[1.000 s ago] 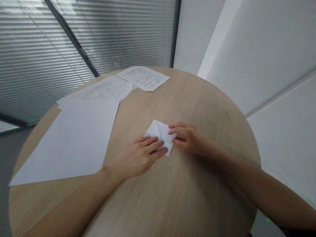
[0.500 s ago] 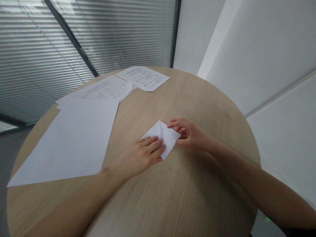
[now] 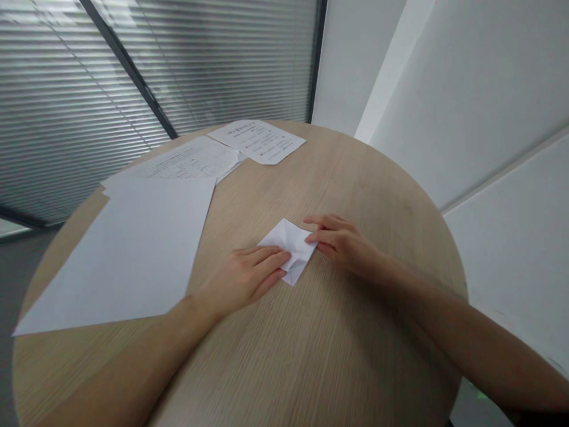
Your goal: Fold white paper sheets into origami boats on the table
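Observation:
A small white folded paper (image 3: 293, 237) lies at the middle of the round wooden table, turned like a diamond, with creases across its top. My left hand (image 3: 251, 273) covers its left side; the fingers are close together and press the paper, with the thumb at the lower edge. At the right corner, my right hand (image 3: 344, 240) pinches the paper between thumb and a finger, while another finger stays raised above it. The paper's left corner is hidden under my left hand.
On the left of the table (image 3: 355, 178) lies a large blank white sheet (image 3: 146, 249). Behind it are papers with a printed grid (image 3: 191, 160) and a printed text sheet (image 3: 260, 141). Window blinds (image 3: 231, 59) and a white wall (image 3: 480, 89) stand beyond the table's edge.
My right hand has closed on the paper's right corner, where its fingers were spread before. My left hand has shifted slightly left and up, baring more of the bottom corner.

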Demonstrator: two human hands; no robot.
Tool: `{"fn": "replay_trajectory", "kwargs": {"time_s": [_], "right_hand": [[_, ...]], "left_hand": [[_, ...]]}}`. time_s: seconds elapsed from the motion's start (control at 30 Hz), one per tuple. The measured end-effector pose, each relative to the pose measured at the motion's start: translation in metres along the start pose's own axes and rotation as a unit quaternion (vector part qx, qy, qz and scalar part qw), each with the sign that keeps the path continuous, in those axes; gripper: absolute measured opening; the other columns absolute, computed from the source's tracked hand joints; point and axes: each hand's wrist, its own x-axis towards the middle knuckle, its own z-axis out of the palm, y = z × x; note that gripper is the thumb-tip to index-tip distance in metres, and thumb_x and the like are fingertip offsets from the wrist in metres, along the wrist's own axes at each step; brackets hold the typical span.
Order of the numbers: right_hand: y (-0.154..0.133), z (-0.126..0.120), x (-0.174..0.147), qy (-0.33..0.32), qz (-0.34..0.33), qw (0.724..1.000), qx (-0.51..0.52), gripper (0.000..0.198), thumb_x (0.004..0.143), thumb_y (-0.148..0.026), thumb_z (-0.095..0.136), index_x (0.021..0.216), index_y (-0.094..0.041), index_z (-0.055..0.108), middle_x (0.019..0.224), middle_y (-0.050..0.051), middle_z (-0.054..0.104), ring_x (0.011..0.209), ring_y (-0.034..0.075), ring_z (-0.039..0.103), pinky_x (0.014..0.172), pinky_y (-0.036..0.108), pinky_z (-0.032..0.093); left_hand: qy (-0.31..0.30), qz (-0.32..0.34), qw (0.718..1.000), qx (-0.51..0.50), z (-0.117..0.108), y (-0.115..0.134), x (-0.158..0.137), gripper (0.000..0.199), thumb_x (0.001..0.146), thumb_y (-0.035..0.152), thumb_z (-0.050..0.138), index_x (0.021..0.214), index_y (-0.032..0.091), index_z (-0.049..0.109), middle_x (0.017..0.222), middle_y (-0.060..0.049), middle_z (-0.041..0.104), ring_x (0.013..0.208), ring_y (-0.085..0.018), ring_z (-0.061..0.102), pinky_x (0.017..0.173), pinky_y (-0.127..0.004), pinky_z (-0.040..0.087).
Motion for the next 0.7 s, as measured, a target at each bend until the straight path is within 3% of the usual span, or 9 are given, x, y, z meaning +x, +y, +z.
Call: {"fn": "replay_trajectory", "kwargs": {"time_s": [0.17,0.27,0.37,0.47,0.53,0.6,0.7], "right_hand": [[-0.010,-0.007,0.009,0.077,0.028,0.995,0.060,0.009,0.090,-0.028,0.065,0.084,-0.022,0.068,0.085,0.004,0.072,0.083,0.019,0.063,0.080,0.034,0.050],[-0.023,-0.011,0.011,0.137,0.088,0.976,0.141,0.014,0.088,-0.034,0.066,0.083,-0.022,0.064,0.076,0.001,0.065,0.073,0.015,0.060,0.067,0.029,0.048],[-0.032,-0.008,0.010,0.160,0.142,0.945,0.249,0.023,0.085,-0.034,0.069,0.103,-0.024,0.060,0.075,-0.002,0.059,0.066,0.013,0.056,0.059,0.025,0.046],[-0.032,0.000,0.010,0.092,0.183,0.914,0.350,0.056,0.082,-0.028,0.068,0.132,-0.027,0.043,0.081,-0.003,0.058,0.062,0.012,0.054,0.052,0.022,0.044],[-0.028,0.005,0.010,0.040,0.198,0.906,0.373,0.068,0.082,-0.024,0.064,0.143,-0.026,0.034,0.091,0.001,0.062,0.066,0.013,0.057,0.054,0.023,0.047],[-0.022,0.007,0.010,0.021,0.203,0.910,0.361,0.074,0.082,-0.021,0.061,0.149,-0.023,0.030,0.104,0.006,0.065,0.077,0.016,0.062,0.063,0.027,0.052],[-0.013,0.005,0.010,0.024,0.209,0.926,0.314,0.076,0.081,-0.018,0.060,0.152,-0.018,0.032,0.121,0.012,0.065,0.100,0.023,0.065,0.083,0.037,0.055]], "left_hand": [[0.031,-0.027,0.997,-0.061,-0.013,0.006,0.001,0.036,0.101,0.042,0.043,0.117,0.014,0.059,0.107,-0.012,0.073,0.093,-0.021,0.072,0.076,-0.031,0.059],[0.061,-0.142,0.983,-0.094,-0.018,0.019,0.004,0.022,0.099,0.030,0.046,0.106,0.019,0.063,0.084,-0.003,0.073,0.065,-0.013,0.067,0.060,-0.024,0.053],[0.089,-0.291,0.933,-0.194,-0.017,0.029,0.007,0.017,0.095,0.032,0.052,0.090,0.020,0.063,0.066,0.002,0.064,0.056,-0.012,0.061,0.051,-0.022,0.048],[0.121,-0.368,0.866,-0.315,-0.010,0.030,0.009,0.015,0.090,0.032,0.059,0.100,0.020,0.059,0.068,0.003,0.063,0.058,-0.012,0.060,0.050,-0.022,0.048],[0.136,-0.380,0.838,-0.367,-0.006,0.025,0.008,0.034,0.087,0.030,0.063,0.118,0.021,0.052,0.071,0.004,0.062,0.059,-0.011,0.059,0.051,-0.021,0.048],[0.135,-0.361,0.829,-0.405,-0.003,0.019,0.006,0.052,0.085,0.028,0.065,0.131,0.023,0.042,0.082,0.002,0.064,0.065,-0.012,0.061,0.057,-0.023,0.051],[0.065,-0.310,0.862,-0.395,-0.002,0.009,0.001,0.053,0.084,0.029,0.065,0.133,0.023,0.045,0.091,-0.002,0.064,0.074,-0.014,0.063,0.065,-0.028,0.054]]}}
